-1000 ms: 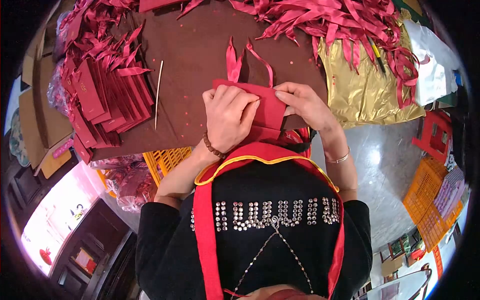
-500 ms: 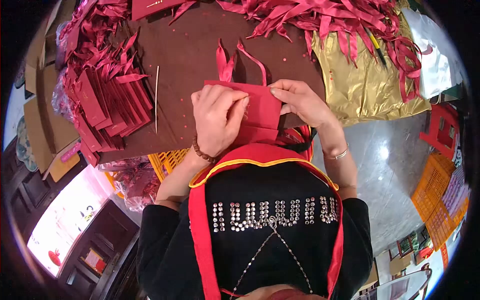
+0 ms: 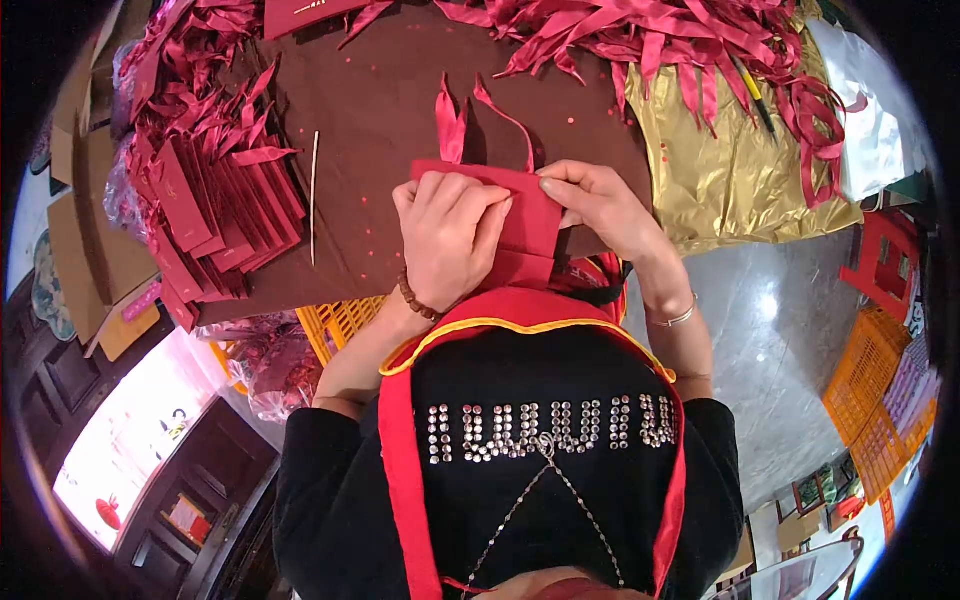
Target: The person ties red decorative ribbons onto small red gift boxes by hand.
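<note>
A dark red paper envelope [image 3: 532, 215] with two red ribbon ends [image 3: 451, 120] at its far side lies at the near table edge. My right hand [image 3: 603, 208] grips its right edge, thumb on top and the other fingers partly hidden underneath. Over the envelope's left part rests my left hand [image 3: 450, 235], closed, fingers curled and thumb pressed to the index finger. What its fingertips pinch, if anything, is too small to make out. The envelope's lower flap [image 3: 520, 268] points toward my red apron [image 3: 520, 305].
Stacked red envelopes [image 3: 225, 225] with ribbons lie at left, beside a thin pale stick [image 3: 315, 198]. Red ribbons [image 3: 650, 40] heap at the back right over gold wrapping [image 3: 710, 170], with a yellow-black pen [image 3: 753, 92]. An orange crate [image 3: 340, 322] stands below the table edge.
My left hand has shifted slightly right across the envelope, its pinched fingertips now closer to my right thumb. My right hand keeps its hold on the right edge.
</note>
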`<action>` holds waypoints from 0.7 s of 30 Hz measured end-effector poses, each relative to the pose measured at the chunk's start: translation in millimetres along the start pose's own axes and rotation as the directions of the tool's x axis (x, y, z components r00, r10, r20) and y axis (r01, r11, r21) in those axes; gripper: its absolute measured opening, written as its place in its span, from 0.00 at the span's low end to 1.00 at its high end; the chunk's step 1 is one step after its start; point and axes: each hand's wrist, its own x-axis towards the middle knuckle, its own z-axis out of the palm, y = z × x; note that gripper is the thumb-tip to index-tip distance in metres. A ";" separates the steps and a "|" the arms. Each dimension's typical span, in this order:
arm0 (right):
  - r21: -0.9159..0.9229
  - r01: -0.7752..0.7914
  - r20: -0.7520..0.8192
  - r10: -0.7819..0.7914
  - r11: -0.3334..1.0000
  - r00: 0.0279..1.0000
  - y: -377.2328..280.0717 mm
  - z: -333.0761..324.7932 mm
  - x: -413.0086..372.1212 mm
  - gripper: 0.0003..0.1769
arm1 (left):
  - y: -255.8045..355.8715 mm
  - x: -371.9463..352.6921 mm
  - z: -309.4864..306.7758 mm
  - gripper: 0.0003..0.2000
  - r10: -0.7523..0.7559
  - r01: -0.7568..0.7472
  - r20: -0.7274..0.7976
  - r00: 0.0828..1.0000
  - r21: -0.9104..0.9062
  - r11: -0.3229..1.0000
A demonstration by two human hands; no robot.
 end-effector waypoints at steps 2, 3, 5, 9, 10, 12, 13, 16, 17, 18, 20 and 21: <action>-0.016 0.022 0.023 -0.022 1.000 1.000 0.5 -0.6 0.2 0.13 | 1.1 1.8 0.7 0.05 0.006 -0.006 -0.008 1.000 0.005 1.000; -0.016 0.022 0.024 -0.022 1.000 0.999 0.1 -0.4 0.4 0.13 | 1.5 2.5 0.8 0.05 0.011 -0.011 -0.015 1.000 0.010 1.000; -0.037 0.031 0.023 -0.030 0.999 0.999 -1.1 0.1 0.7 0.13 | 1.6 3.2 0.9 0.06 0.013 -0.012 -0.016 1.000 0.016 1.000; -0.088 0.055 0.029 -0.053 0.995 0.998 0.6 0.3 0.6 0.12 | 1.8 4.0 4.5 0.06 0.038 -0.037 -0.028 0.999 0.047 0.998; -0.102 0.052 0.010 -0.051 0.993 0.999 0.0 1.7 -0.2 0.11 | 2.4 4.0 5.4 0.06 0.040 -0.038 -0.028 0.999 0.047 0.998; -0.117 0.050 -0.011 -0.051 0.992 0.999 -1.6 3.2 -1.7 0.11 | 3.7 4.0 6.7 0.07 0.054 -0.052 -0.036 0.998 0.060 0.997; -0.145 0.057 -0.014 -0.059 0.988 0.998 -2.8 3.5 -2.5 0.11 | 4.5 4.0 6.4 0.07 0.056 -0.053 -0.036 0.998 0.059 0.997; -0.175 0.061 -0.013 -0.065 0.983 0.998 -2.8 2.6 -3.2 0.11 | 5.8 4.3 5.3 0.07 0.035 -0.034 -0.015 0.999 0.069 0.997; -0.175 0.058 -0.009 -0.061 0.983 0.998 -2.7 2.4 -3.2 0.11 | 5.7 4.1 6.0 0.07 0.034 -0.034 -0.015 0.999 0.062 0.998; -0.176 0.059 -0.007 -0.061 0.983 0.998 -4.0 3.1 -3.7 0.11 | 5.6 4.0 6.3 0.06 0.034 -0.033 -0.014 0.999 0.053 0.998; -0.242 0.071 -0.020 -0.078 0.968 0.997 -7.7 4.6 -6.1 0.11 | 5.7 4.3 6.3 0.06 0.037 -0.036 -0.016 0.999 0.048 0.998; -0.243 0.071 -0.021 -0.079 0.967 0.997 -7.4 4.3 -6.7 0.11 | 6.0 4.6 6.5 0.06 0.039 -0.038 -0.019 0.999 0.042 0.998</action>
